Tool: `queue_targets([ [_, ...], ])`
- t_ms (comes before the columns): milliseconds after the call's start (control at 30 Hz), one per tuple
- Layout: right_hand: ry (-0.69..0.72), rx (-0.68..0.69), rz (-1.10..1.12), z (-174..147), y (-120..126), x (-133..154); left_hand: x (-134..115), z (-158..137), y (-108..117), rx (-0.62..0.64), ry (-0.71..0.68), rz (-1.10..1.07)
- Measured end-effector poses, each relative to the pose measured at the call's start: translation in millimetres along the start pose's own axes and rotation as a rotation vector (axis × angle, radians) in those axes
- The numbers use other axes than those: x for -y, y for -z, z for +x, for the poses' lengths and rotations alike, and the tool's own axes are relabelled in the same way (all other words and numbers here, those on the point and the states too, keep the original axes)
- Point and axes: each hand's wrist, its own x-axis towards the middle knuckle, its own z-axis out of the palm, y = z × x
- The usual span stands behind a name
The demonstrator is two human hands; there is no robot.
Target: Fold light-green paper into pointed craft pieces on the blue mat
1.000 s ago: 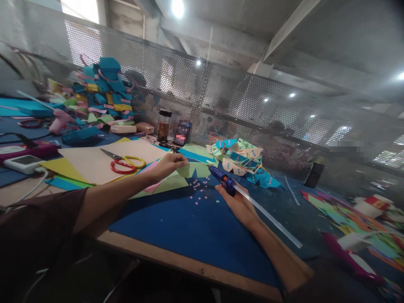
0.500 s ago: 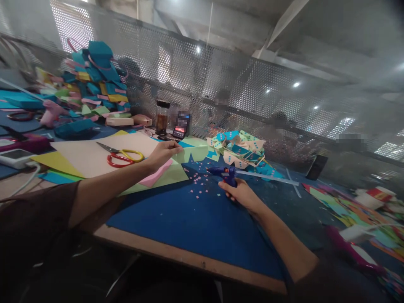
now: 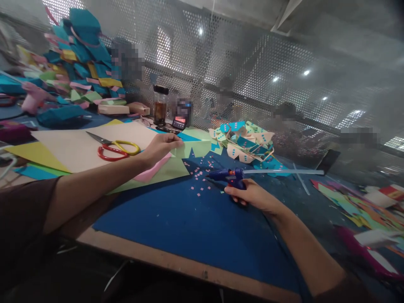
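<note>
My right hand (image 3: pixel 252 194) is wrapped round the handle of a blue glue gun (image 3: pixel 225 175), held above the blue table surface. A long clear glue stick (image 3: pixel 284 171) juts from its back, and its nozzle points left. My left hand (image 3: pixel 163 147) pinches the left end of a light green paper strip (image 3: pixel 197 148) with notches cut in its lower edge. Tiny pink paper squares (image 3: pixel 198 171) lie scattered between the strip and the nozzle. Under my left forearm is a pink paper piece (image 3: pixel 151 168) on a green sheet (image 3: pixel 167 176).
Scissors (image 3: pixel 118 150) with red and yellow handles lie on a pale sheet (image 3: pixel 69 147) at left. Dotted paper pieces (image 3: pixel 243 143) are heaped behind the glue gun. A drink jar (image 3: pixel 160 105) and a phone (image 3: pixel 179 123) stand at the back, before a perforated metal screen (image 3: pixel 246 63).
The glue gun has swung so that its glue stick lies nearly level, and it sits slightly further right. My left hand still pinches the green strip. The camera has tipped downward.
</note>
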Motion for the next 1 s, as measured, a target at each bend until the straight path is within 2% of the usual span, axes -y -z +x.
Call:
queue_targets([
  [267, 0.010, 0.037, -0.082, -2.2, 2.4, 2.3, -1.4, -2.6, -2.4, 0.011, 0.042, -0.021],
  [533, -0.046, 0.066, -0.079, -0.4, 4.1, 3.1, -0.4, -2.7, -2.3, 0.015, 0.032, -0.017],
  [1000, -0.024, 0.038, -0.052, -1.7, 2.8, 4.8, -4.0, -4.3, -3.5, 0.010, 0.030, 0.010],
])
